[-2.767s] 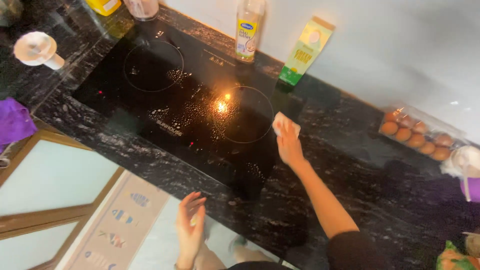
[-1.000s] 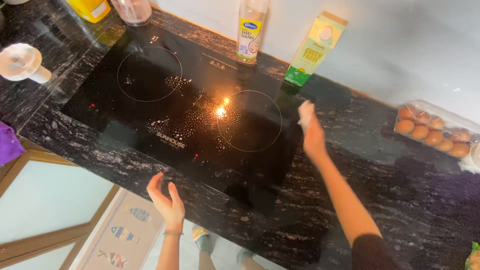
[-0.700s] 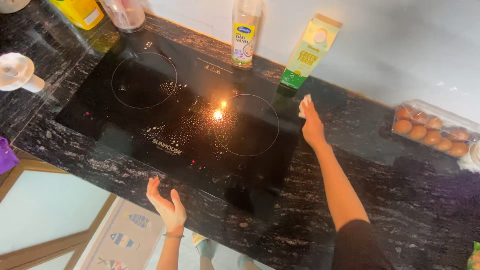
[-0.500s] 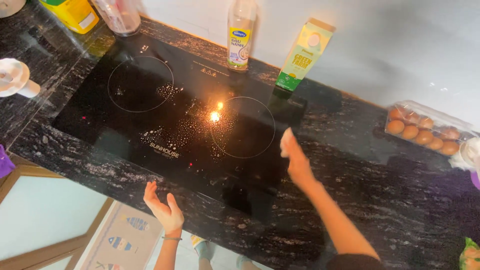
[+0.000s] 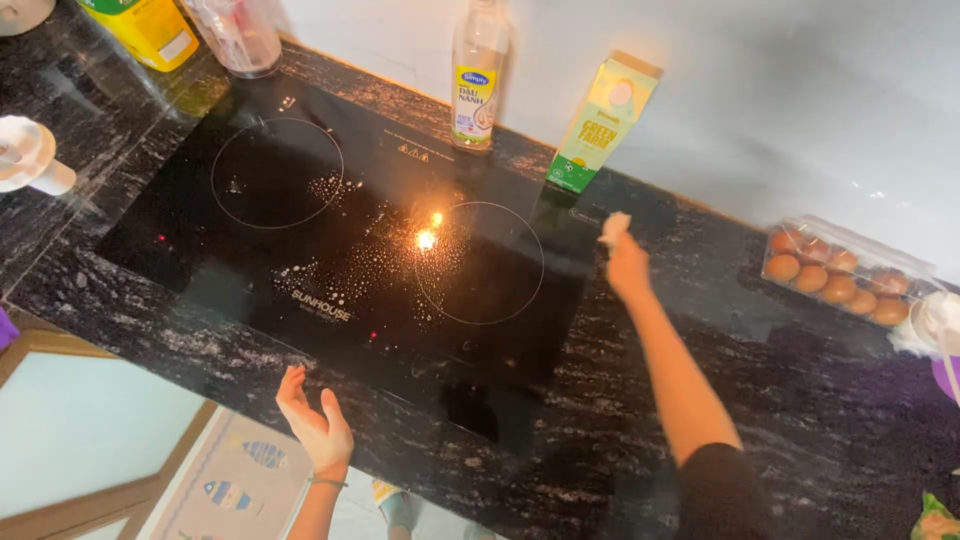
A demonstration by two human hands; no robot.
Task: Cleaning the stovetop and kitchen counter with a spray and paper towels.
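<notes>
Looks like mid-wipe on the black induction cooktop (image 5: 330, 250). The right hand (image 5: 627, 268) is closed around a small white cloth (image 5: 613, 227), pressing it at the right edge of the glass, near the green carton (image 5: 603, 122). The left hand (image 5: 315, 425) hangs open and empty off the counter edge (image 5: 200, 345). Both of the 2 rings show white speckles (soap or spatter, can't tell), so I'd guess the next pass needs a sweep leftward across them.

Carton (image 5: 603, 123), bottle (image 5: 477, 72) block cooktop (image 5: 250, 270) rear.
</notes>
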